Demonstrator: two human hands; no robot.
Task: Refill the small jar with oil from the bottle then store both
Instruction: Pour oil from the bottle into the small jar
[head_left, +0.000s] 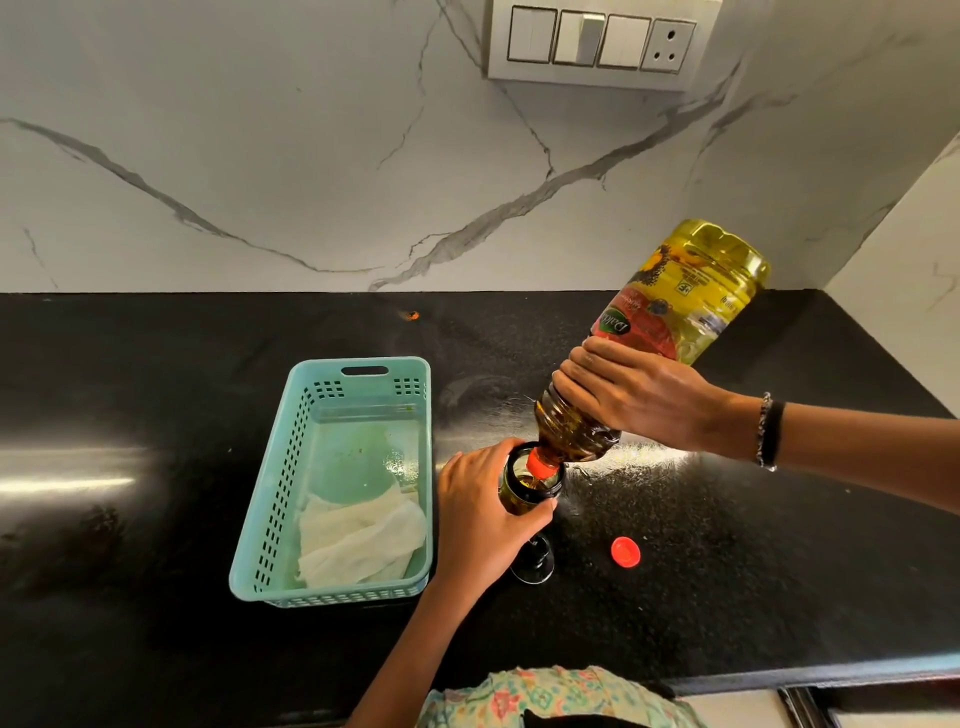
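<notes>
A large plastic oil bottle (680, 296) with a red and yellow label is tipped mouth-down over the counter. My right hand (634, 395) grips it around the lower neck. Its orange mouth ring (543, 465) sits in the opening of the small dark glass jar (524, 491), which holds some oil. My left hand (478, 514) is wrapped around the jar's side, holding it above the counter. The bottle's red cap (625, 551) lies on the counter to the right of the jar. A round dark object, perhaps the jar's lid (535, 564), lies just below my left hand.
A light blue plastic basket (270, 509) stands left of the jar on the black counter (156, 415), with a white cloth (358, 540) in its near end. A marble wall with a switch panel (602, 41) rises behind. The counter's front edge runs along the bottom.
</notes>
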